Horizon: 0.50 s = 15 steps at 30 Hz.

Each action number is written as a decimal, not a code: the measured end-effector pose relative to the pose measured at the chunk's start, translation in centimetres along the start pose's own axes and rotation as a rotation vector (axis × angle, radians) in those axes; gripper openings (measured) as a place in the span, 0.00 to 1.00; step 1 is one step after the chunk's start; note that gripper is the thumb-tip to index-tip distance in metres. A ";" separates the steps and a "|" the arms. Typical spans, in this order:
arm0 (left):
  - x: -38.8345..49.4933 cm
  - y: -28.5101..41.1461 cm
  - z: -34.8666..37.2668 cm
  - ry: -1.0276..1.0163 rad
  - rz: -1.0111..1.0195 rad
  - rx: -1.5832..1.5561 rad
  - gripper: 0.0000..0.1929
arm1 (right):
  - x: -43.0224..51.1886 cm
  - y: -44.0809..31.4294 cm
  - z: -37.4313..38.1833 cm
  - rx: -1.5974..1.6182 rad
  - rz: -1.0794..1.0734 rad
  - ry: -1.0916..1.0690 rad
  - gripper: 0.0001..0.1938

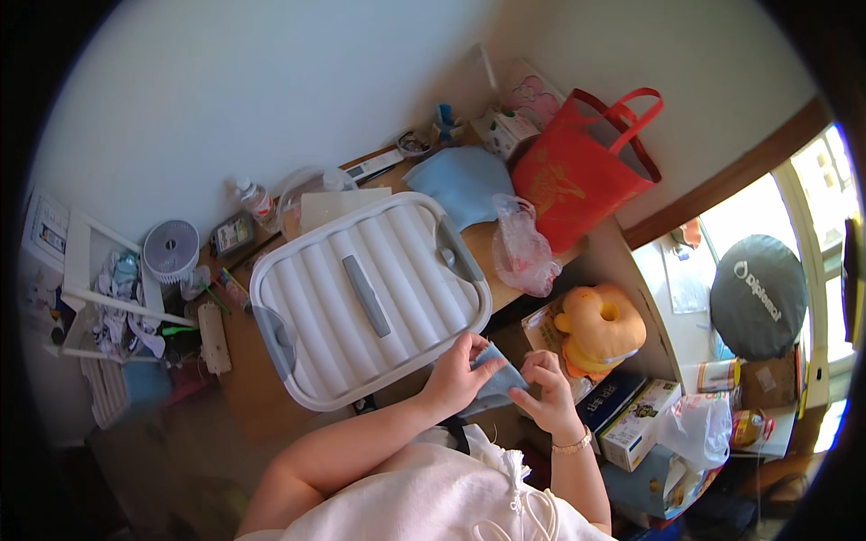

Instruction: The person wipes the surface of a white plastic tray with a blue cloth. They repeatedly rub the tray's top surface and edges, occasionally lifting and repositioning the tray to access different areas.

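A piece of blue fabric (492, 380) hangs between my hands, just beyond the near right edge of a storage box with a white ribbed lid (325, 297). My left hand (463, 375) pinches its upper left edge between thumb and fingers. With a bracelet at the wrist, my right hand (547, 392) holds the fabric's right edge by thumb and fingertips. The fabric's lower part is partly hidden behind my left hand. A grey handle (366, 296) lies across the middle of the lid. Beyond the box, a larger light blue cloth (465, 184) lies on the wooden desk.
A red bag (582, 169) and a clear plastic bag (522, 247) stand at the desk's right end. An orange plush toy (602, 328) and boxes (639, 422) are to the right. A small fan (171, 250), a bottle (257, 201) and a power strip (214, 338) are left.
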<state>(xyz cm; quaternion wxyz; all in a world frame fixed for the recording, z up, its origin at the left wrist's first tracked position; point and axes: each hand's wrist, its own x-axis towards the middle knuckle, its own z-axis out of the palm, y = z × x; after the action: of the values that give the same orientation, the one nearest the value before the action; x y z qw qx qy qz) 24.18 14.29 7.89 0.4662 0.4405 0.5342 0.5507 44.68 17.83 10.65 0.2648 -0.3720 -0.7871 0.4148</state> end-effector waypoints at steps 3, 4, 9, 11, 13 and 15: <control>-0.5 -0.7 0.1 -0.195 -0.277 0.027 0.19 | 0.6 1.3 1.2 0.557 0.041 0.142 0.12; -0.8 -0.9 0.0 -0.264 -0.255 0.048 0.16 | 0.7 1.8 1.5 0.727 0.171 0.165 0.09; -0.7 -1.6 -2.7 -0.026 0.405 0.542 0.17 | 4.1 4.9 1.6 0.411 0.454 0.255 0.08; -0.3 -1.8 -4.1 0.007 0.398 0.717 0.22 | 7.3 6.1 1.1 -0.015 0.372 0.204 0.12; 0.0 -2.1 -4.5 -0.026 0.312 0.868 0.31 | 11.1 7.2 0.9 -0.223 -0.206 0.233 0.16; 0.2 -2.6 -4.4 -0.065 0.252 0.953 0.33 | 13.5 7.6 1.6 -0.351 -0.151 0.073 0.19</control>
<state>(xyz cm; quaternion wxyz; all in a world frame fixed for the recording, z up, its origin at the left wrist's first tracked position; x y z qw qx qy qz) 19.93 13.67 5.15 0.1590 0.6828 0.6545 0.2831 38.44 30.81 4.79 0.2546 -0.3671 -0.8629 0.2362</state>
